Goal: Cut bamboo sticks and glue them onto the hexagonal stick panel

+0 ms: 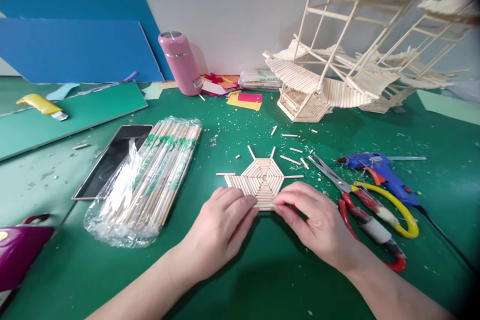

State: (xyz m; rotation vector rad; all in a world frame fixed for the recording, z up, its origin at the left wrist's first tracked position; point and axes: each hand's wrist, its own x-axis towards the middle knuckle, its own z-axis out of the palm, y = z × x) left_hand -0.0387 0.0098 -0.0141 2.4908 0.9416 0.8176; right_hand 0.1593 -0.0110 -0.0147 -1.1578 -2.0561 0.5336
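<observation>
A web-like panel of short wooden sticks (pixel 264 177) lies on the green table, with several sticks jutting out from its corners. At its near edge, the fingertips of my left hand (pixel 221 225) and my right hand (pixel 315 220) are closed on the two ends of a short wooden stick (pixel 265 207). That stick lies along the panel's front row; its ends are partly hidden by my fingers. Loose stick offcuts (pixel 290 159) are scattered just beyond the panel. Scissors (pixel 348 187) with red and yellow handles lie right of my right hand.
A blue glue gun (pixel 375 162) with its cord lies at the right. Bagged sticks (pixel 165 170) overlap a black phone (pixel 108 160) at the left. Behind stand a pink flask (pixel 182 62) and a stick-built pavilion (pixel 330 60). A yellow cutter (pixel 41 105) rests on a green board.
</observation>
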